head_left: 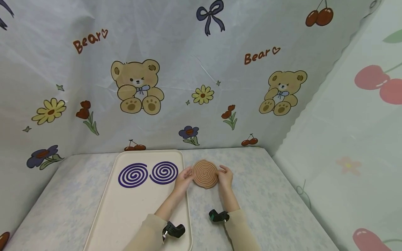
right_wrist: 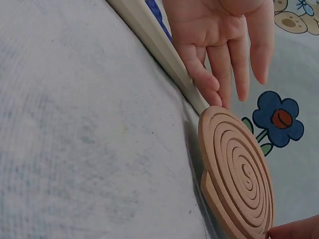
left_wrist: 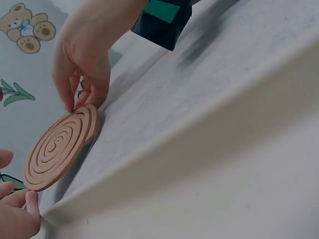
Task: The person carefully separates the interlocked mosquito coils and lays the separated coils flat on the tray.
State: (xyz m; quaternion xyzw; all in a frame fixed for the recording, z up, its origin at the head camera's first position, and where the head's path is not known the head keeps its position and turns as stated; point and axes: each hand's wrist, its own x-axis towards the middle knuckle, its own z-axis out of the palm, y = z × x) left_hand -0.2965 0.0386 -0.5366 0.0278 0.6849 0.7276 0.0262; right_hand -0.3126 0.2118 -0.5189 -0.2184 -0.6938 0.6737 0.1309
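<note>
**Tan coil (head_left: 205, 173) pinched by its rim**
My L hand (head_left: 183, 180) and R hand (head_left: 225, 178) nip opp. edges, fingertips nearly closed, just R of the tray (head_left: 138, 212). Prob. light, stiff, brittle: outer rim's best, w/o bending.

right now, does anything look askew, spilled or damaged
Nothing looks spilled or broken. The one odd spot is the tan coil, right of the tray in the head view: part of its edge juts past the round outline, making it uneven.
</note>
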